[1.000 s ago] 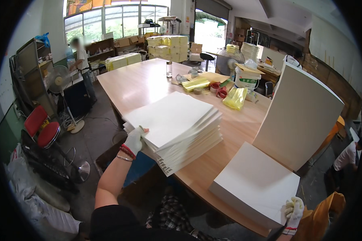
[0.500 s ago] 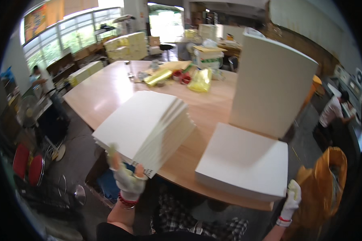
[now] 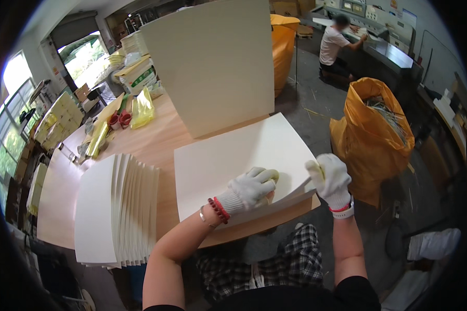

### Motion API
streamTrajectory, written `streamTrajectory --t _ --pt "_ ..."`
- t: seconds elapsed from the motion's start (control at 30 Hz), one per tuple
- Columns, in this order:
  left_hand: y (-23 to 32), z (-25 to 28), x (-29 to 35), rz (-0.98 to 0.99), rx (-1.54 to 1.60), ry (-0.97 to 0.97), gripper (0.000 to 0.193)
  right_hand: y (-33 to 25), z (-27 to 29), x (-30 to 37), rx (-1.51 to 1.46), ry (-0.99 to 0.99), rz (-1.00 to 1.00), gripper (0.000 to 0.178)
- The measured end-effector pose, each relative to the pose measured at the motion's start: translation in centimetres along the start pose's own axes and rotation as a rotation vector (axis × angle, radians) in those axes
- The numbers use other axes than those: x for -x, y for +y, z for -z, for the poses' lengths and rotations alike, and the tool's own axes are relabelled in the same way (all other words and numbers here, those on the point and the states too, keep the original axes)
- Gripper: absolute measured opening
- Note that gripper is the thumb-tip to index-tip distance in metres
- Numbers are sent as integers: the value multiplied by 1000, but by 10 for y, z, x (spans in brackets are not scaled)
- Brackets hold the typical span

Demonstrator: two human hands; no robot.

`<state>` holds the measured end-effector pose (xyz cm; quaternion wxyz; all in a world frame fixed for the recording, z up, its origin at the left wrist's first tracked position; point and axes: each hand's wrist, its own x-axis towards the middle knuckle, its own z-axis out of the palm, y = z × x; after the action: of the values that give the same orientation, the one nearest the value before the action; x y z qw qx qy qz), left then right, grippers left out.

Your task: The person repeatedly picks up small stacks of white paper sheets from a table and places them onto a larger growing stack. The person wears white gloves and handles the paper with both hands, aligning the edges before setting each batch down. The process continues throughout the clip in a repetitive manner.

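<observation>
A stack of large white paper sheets (image 3: 228, 158) lies at the table's front right. My right hand (image 3: 331, 179), in a white knit glove, is closed on the stack's right front corner, where some sheets bend up. Over the front part of the same stack is my left hand (image 3: 248, 189), gloved too, its fingers curled together above the paper. Whether it pinches a sheet there is hidden. To the left, a second stack of white sheets (image 3: 101, 207) lies fanned in several stepped layers. Behind the right-hand stack stands a tall block of pale sheets (image 3: 213, 67).
Yellow film (image 3: 142, 110) and red tape rolls (image 3: 120, 120) lie on the wooden table (image 3: 166, 207). An orange sack (image 3: 371, 140) of paper strips stands on the floor at right. Farther back, a person (image 3: 337, 44) works at a machine.
The view has swung right. My left hand has left the fanned stack and come over the right-hand stack. My right hand has closed on that stack's corner, and sheets there now curl up.
</observation>
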<state>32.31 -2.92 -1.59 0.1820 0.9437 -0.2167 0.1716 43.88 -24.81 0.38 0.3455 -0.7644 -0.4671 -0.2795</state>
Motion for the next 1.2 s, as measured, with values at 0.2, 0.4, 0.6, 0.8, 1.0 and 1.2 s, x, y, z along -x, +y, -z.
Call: streamTrajectory --t 0.2,0.4,0.6,0.8,1.0,1.2 --pt "-9 2 -7 11 266 94 7 -8 -28 -35 52 38 174 15" --pt "-1 25 -5 332 307 -128 18 2 -35 -28 300 207 221 22" --pt "-10 9 1 272 337 56 32 6 -34 -23 223 208 249 27" --pt "-4 24 -3 194 283 -81 48 9 -40 -24 323 315 312 23" --pt "-2 20 -2 221 229 9 49 5 -45 -25 346 352 222 15" --pt "-3 16 -2 145 250 80 49 7 -40 -23 119 269 259 18"
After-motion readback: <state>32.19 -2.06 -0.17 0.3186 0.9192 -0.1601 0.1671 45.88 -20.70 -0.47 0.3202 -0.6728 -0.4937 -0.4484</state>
